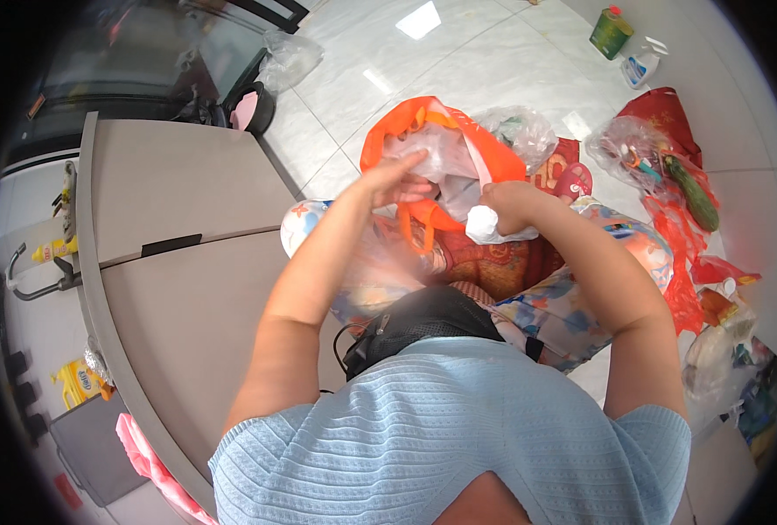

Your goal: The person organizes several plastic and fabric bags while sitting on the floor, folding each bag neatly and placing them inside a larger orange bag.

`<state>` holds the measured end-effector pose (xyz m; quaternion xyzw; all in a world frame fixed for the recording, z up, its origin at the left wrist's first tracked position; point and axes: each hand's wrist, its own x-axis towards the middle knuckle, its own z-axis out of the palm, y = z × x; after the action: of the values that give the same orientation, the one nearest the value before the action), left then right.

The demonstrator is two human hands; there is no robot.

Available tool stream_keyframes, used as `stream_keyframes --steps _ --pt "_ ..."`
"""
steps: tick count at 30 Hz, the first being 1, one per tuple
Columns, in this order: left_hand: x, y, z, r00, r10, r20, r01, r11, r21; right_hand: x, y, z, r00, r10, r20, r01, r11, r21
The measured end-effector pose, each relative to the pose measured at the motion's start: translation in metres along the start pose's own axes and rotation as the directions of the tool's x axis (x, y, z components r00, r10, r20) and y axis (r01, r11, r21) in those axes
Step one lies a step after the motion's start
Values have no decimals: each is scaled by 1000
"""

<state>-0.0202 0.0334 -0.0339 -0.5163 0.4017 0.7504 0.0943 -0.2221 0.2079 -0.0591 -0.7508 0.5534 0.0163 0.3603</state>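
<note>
An orange bag (508, 157) stands with its mouth open on the floor before me, between my knees. Translucent plastic (428, 151) fills much of its inside. My left hand (398, 180) reaches into the mouth with thumb and fingers apart, against or just over that plastic; the exact contact cannot be told. In my right hand (514, 205), at the bag's near right edge, is a bunched white plastic bag (482, 223), its gathered end poking out of the fist. An orange handle loop (418, 230) hangs down the near side. What lies deeper in the bag is hidden.
A grey cabinet (191, 177) rises close on the left. To the right lie a green zucchini (692, 193), red plastic bags (680, 289) and a clear bag (625, 144). A spray bottle (640, 65) and green jug (610, 33) stand by the wall. A black bin (264, 110) stands beyond the cabinet.
</note>
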Motion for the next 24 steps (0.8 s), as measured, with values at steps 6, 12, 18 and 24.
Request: stream_keyframes --steps 6,12,18,24 --pt "102 -65 9 1000 -3 -5 3 995 99 19 -5 7 974 -199 -111 213 967 137" --pt "127 -81 39 983 -36 -180 93 944 316 11 -3 10 988 -156 17 153 980 128" --pt "127 -97 46 977 102 -188 -50 963 265 8 8 17 992 -125 8 122 979 165" --pt "159 -123 32 973 125 -191 19 790 613 11 3 19 994 -109 22 106 987 123"
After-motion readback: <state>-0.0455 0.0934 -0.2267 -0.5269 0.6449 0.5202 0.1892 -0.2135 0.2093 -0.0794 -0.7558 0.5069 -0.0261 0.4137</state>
